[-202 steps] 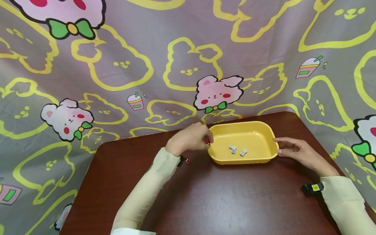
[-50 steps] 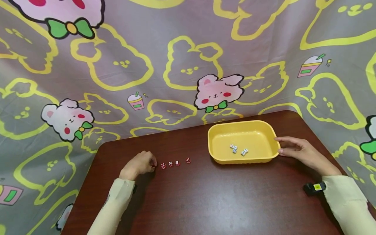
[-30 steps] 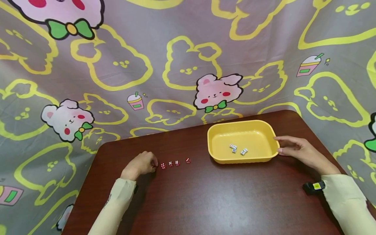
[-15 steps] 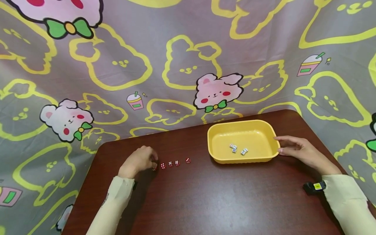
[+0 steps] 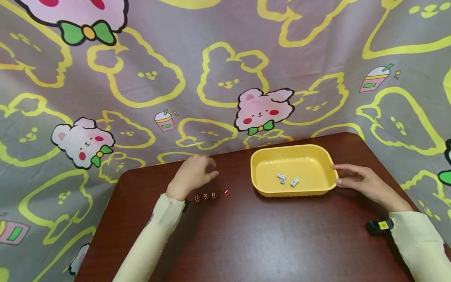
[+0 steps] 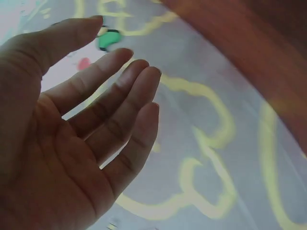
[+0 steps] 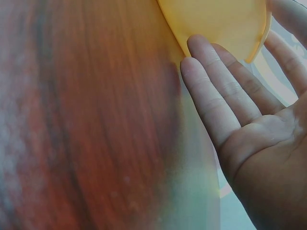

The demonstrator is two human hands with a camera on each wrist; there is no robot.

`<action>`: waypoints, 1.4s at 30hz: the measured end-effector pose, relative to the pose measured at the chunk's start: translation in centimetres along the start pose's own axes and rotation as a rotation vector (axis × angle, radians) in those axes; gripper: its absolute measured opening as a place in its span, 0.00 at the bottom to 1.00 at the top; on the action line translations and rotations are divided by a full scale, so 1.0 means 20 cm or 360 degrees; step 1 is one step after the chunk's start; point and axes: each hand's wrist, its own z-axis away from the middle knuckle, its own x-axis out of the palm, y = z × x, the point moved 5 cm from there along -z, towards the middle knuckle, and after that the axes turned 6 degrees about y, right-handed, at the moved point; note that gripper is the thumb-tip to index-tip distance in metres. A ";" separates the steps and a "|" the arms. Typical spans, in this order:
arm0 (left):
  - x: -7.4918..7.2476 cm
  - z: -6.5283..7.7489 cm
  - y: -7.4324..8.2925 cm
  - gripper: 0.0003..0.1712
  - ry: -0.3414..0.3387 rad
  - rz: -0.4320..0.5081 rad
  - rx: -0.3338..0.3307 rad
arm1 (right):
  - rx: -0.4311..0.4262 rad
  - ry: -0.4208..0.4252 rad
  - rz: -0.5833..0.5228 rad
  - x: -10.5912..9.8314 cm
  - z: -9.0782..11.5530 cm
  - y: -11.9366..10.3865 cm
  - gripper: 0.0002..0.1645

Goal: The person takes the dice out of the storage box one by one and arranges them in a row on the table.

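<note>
My left hand [image 5: 193, 176] is raised over the table's back left part, fingers apart and relaxed, palm bare in the left wrist view. Below and right of its wrist, several red dice with white pips [image 5: 206, 196] lie in a loose row, one red die [image 5: 227, 192] standing a little apart at the right end. A yellow plastic tray [image 5: 258, 190] stands at the back right, with several white dice [image 5: 282, 179] on its floor. Against the tray's right end rest the fingertips of my right hand [image 5: 366, 186]; the right wrist view shows those fingers nearly straight.
The dark brown wooden table [image 5: 267, 235] has its back edge against a grey cloth [image 5: 225, 117] with yellow bear outlines, which also hangs at both sides. A black wrist strap device [image 5: 378, 226] sits on the right wrist.
My left hand set a red die at the left end of the row, let go, and moved up and right. Earlier it was at the tray's left rim. The right hand stays put.
</note>
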 end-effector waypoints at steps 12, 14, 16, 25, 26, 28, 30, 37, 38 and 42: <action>-0.05 -0.18 0.27 0.16 0.0020 0.0098 0.0111 | 0.0009 -0.0037 -0.0077 0.01 0.01 0.02 0.31; -0.05 -0.20 0.30 0.16 0.0007 0.0118 0.0122 | 0.0002 -0.0032 -0.0076 0.00 0.01 0.02 0.31; -0.05 -0.21 0.32 0.16 -0.0004 0.0150 0.0139 | -0.0001 -0.0031 -0.0075 0.00 0.01 0.02 0.31; -0.02 -0.24 0.41 0.20 -0.0053 0.0215 0.0255 | 0.0001 -0.0030 -0.0066 0.00 0.01 0.01 0.30; -0.02 -0.25 0.42 0.19 -0.0051 0.0219 0.0265 | 0.0003 -0.0027 -0.0060 0.00 0.01 0.01 0.30; -0.02 -0.26 0.44 0.18 -0.0034 0.0229 0.0291 | -0.0001 -0.0023 -0.0048 0.00 0.02 0.01 0.30; -0.03 -0.27 0.47 0.17 -0.0030 0.0247 0.0322 | -0.0004 -0.0020 -0.0046 0.00 0.01 0.01 0.30; -0.03 -0.31 0.54 0.18 -0.0088 0.0291 0.0386 | 0.0009 -0.0022 -0.0029 0.00 0.02 0.00 0.31; -0.04 -0.31 0.55 0.18 -0.0099 0.0301 0.0390 | 0.0013 -0.0020 -0.0021 0.00 0.01 0.00 0.31; -0.04 -0.34 0.59 0.18 -0.0142 0.0342 0.0394 | 0.0009 -0.0019 -0.0034 0.00 0.00 0.00 0.31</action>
